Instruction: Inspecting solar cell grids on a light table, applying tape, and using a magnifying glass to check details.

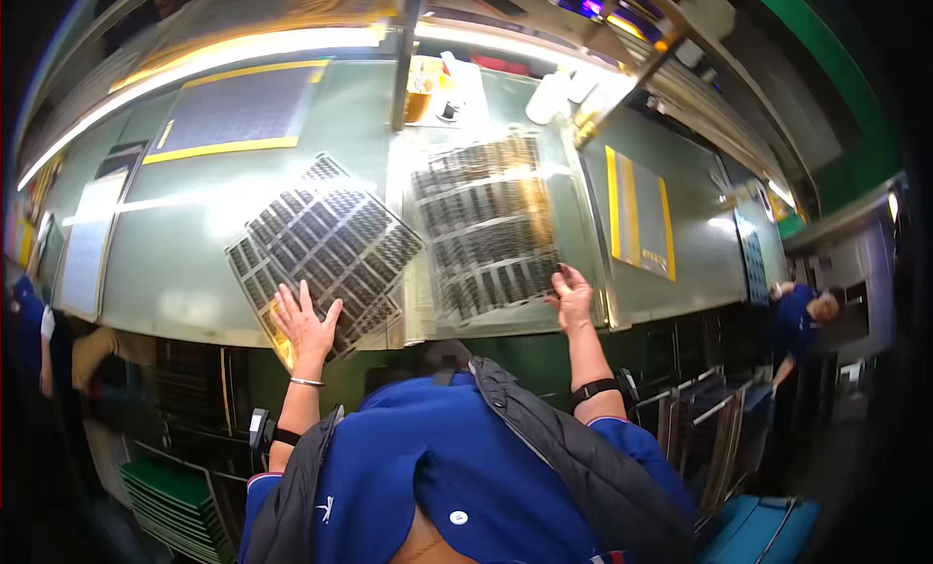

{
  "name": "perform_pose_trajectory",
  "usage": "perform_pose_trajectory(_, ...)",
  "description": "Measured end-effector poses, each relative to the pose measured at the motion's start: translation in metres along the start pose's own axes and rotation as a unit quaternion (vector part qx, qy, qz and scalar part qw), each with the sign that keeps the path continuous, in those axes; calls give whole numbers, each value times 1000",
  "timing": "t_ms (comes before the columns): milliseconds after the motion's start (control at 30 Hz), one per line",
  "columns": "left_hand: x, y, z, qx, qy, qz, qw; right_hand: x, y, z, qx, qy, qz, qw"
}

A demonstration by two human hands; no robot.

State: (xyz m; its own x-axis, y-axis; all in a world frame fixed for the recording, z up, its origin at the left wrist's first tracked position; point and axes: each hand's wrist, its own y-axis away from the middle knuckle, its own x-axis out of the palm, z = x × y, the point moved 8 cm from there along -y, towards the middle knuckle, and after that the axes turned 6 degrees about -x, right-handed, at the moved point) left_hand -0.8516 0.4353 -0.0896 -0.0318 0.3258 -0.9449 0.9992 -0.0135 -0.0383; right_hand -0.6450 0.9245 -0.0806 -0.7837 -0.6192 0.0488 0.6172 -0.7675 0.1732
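Observation:
My left hand [308,329] lies with fingers spread on the near left part of some dark sheets [335,236] printed with rows of small rectangles. These sheets overlap at different angles on the table. To their right, a similar patterned sheet [486,219] is blurred, with bright light glinting off it. My right hand [573,298] pinches that sheet's near right corner between thumb and fingers. Whether a single sheet or several lie under the blur, I cannot tell.
Grey-green worktable [155,273] has a grey mat [238,107] with yellow edges at back left and a yellow-striped panel [641,214] at right. An orange container [420,90] and white bottle [546,100] stand behind. Other people [805,316] work at both sides. Green trays [175,496] sit lower left.

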Motion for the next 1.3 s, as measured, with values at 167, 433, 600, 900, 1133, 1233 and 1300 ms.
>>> perform_pose_trajectory(167,17,-26,11,15,41,-3,999,-138,-6,10,-43,-39,-216,975)
perform_pose_trajectory(433,-34,11,27,-114,93,-122,982,-203,-21,12,-115,583,-411,691)
perform_pose_trajectory(600,-13,48,95,-236,185,-104,948,12,-55,47,-242,400,-87,880)
perform_pose_trajectory(900,12,60,89,-324,649,167,668,316,53,-24,-303,534,375,695)
perform_pose_trajectory(1133,5,70,66,-322,654,172,663,311,122,-41,-301,561,461,618)
perform_pose_trajectory(1233,6,68,64,-301,643,172,683,308,125,-35,-306,529,468,638)
perform_pose_trajectory(1300,5,67,61,-306,670,175,653,302,117,-33,-313,507,455,662)
